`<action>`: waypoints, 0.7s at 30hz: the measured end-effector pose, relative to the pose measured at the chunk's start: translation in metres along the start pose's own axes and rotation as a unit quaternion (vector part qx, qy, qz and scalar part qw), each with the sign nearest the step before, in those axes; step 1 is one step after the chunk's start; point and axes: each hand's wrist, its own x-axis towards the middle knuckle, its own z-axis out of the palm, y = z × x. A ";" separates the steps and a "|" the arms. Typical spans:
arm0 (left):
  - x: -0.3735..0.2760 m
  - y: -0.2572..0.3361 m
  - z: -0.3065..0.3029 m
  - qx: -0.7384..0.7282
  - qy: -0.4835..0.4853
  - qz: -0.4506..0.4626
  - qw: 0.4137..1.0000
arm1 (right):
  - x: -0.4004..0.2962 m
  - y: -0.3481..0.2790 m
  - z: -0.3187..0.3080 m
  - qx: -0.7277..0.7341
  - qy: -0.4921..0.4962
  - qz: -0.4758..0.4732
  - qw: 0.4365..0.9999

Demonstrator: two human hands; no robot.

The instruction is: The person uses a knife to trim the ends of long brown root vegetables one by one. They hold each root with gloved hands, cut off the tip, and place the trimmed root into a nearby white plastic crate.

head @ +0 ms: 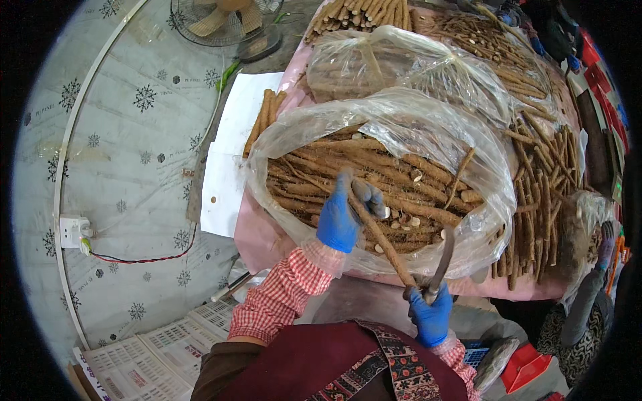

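My left hand [346, 210], in a blue glove with grey, soiled fingertips, grips the upper part of a long brown yam root [383, 240]. The root slants down to my right hand [430, 313], also gloved in blue. That hand holds a knife with a curved blade [443, 260], pointing up, and touches the root's lower end. Beneath and beyond my hands, a clear plastic bag [296, 120] lies wide open around many hairy yam roots [321, 165]. Several pale cut slices [401, 223] rest on them.
A tied plastic bag of roots [361, 65] lies beyond, with more piles of roots [536, 215] at right. At left are white sheets [235, 150], a fan [225, 20] and a wall socket [72, 231]. Co-workers' gloved hands [607, 240] show at the right; stacked crates [165, 346] stand lower left.
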 end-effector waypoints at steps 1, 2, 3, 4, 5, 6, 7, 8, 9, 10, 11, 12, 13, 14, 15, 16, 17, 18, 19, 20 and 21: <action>-0.002 0.001 0.003 -0.004 -0.031 0.003 1.000 | 0.003 -0.010 -0.001 0.054 -0.019 0.034 0.998; -0.005 0.001 0.006 -0.008 -0.063 0.005 0.998 | 0.006 -0.018 -0.004 0.108 -0.037 0.067 0.991; -0.006 0.000 0.008 -0.014 -0.095 0.006 0.995 | 0.009 -0.022 -0.009 0.160 -0.053 0.100 0.981; -0.004 -0.002 0.007 -0.012 -0.114 -0.004 0.993 | 0.009 -0.012 -0.016 0.146 -0.054 0.098 0.983; -0.002 -0.003 0.009 0.018 -0.097 0.003 0.995 | 0.006 -0.014 -0.018 0.102 -0.042 0.089 0.990; -0.001 -0.003 0.011 0.050 -0.080 0.010 0.995 | 0.002 -0.021 -0.018 0.060 -0.031 0.080 0.994; 0.000 -0.003 0.013 0.082 -0.062 0.018 0.995 | 0.000 -0.024 -0.017 0.017 -0.020 0.072 0.997; 0.003 0.000 0.013 0.087 -0.079 0.014 0.993 | -0.003 -0.016 -0.016 0.011 0.014 0.020 1.000; 0.006 0.006 0.013 0.093 -0.096 0.010 0.991 | -0.004 -0.013 -0.016 0.010 0.030 -0.003 1.000; 0.008 0.011 0.013 0.097 -0.113 0.006 0.989 | -0.004 -0.011 -0.017 0.008 0.045 -0.026 0.999; 0.007 0.014 0.015 0.101 -0.110 -0.002 0.989 | -0.004 -0.008 -0.017 0.006 0.059 -0.049 0.997; 0.005 0.017 0.018 0.104 -0.108 -0.009 0.989 | -0.002 0.001 -0.019 0.026 0.086 -0.051 0.995; 0.005 0.018 0.020 0.106 -0.105 -0.016 0.989 | 0.000 0.007 -0.019 0.031 0.093 -0.074 0.992; 0.006 0.017 0.020 0.135 -0.093 -0.021 0.986 | 0.001 0.011 -0.019 0.035 0.099 -0.097 0.990; 0.007 0.015 0.019 0.163 -0.081 -0.025 0.983 | 0.002 0.013 -0.019 0.038 0.106 -0.120 0.986; 0.009 0.013 0.017 0.191 -0.068 -0.030 0.979 | 0.002 0.012 -0.019 0.035 0.108 -0.116 0.987; 0.012 0.010 0.011 0.243 -0.062 -0.007 0.968 | 0.003 0.009 -0.018 0.033 0.111 -0.112 0.987; 0.016 0.006 0.001 0.292 -0.055 0.014 0.955 | 0.002 0.008 -0.019 0.028 0.115 -0.107 0.987; 0.018 0.004 -0.006 0.340 -0.049 0.035 0.939 | 0.003 0.008 -0.020 0.031 0.118 -0.107 0.987; 0.021 0.002 -0.012 0.386 -0.064 0.081 0.917 | 0.004 0.010 -0.023 0.034 0.120 -0.107 0.986; 0.024 0.002 -0.014 0.430 -0.079 0.126 0.890 | 0.005 0.011 -0.026 0.037 0.123 -0.107 0.986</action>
